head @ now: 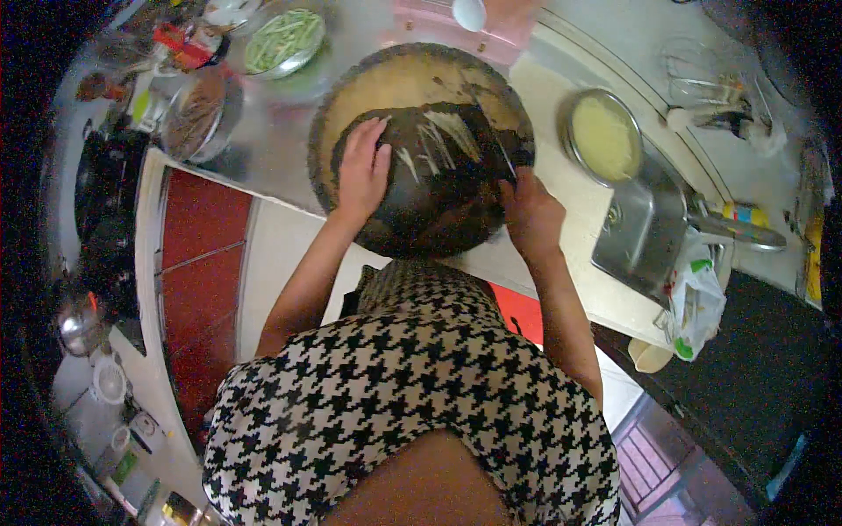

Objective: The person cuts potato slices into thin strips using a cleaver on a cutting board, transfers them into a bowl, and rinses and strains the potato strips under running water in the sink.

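Observation:
A round, thick wooden chopping board (355, 82) lies in front of me, its near part dark with shadow or wetness. Pale thin strips of cut food (454, 135) are scattered over its middle. My left hand (365, 164) rests on the board's left side, fingers a little apart; a tiny pale spot at a fingertip is too small to identify. At the board's right edge, my right hand (534, 207) is closed around the handle of a kitchen knife (496, 135). The blade points away from me, to the right of the strips.
A metal bowl of pale yellow shreds (602, 138) stands right, beside a steel sink (635, 230) with a plastic bag (700, 306). Back left are a bowl of green strips (284, 43) and a bowl of brownish food (197, 118). A pink tray (434, 23) lies behind the board.

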A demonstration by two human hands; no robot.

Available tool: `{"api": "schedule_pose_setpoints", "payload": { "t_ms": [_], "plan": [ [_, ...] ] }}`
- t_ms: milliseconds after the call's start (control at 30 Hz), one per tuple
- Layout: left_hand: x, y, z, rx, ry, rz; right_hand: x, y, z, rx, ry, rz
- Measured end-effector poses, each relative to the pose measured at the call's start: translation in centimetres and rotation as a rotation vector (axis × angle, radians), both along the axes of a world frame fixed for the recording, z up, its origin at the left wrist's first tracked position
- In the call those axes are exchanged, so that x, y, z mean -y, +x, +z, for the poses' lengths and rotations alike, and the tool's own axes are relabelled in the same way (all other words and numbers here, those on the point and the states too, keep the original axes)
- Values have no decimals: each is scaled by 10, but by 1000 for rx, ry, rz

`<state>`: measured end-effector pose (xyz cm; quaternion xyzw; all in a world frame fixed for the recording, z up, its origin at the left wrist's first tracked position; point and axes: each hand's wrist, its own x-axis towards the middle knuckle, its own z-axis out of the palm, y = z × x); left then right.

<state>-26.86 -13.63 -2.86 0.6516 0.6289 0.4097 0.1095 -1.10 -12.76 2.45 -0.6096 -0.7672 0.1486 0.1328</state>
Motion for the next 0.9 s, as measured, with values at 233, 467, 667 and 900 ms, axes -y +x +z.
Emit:
{"api": "schedule_pose_setpoints", "payload": {
  "t_ms": [233,467,667,900],
  "plan": [
    [-6,10,-16,-96,-98,43,18,-13,-28,149,-2,154],
    [7,4,-3,134,-72,-102,7,-7,-15,-59,-208,37],
    [13,-15,-15,-23,-114,16,4,30,-39,-569,-570,-182],
    [15,15,-26,-407,-214,83,18,8,-66,-435,-475,-5]
  ]
}}
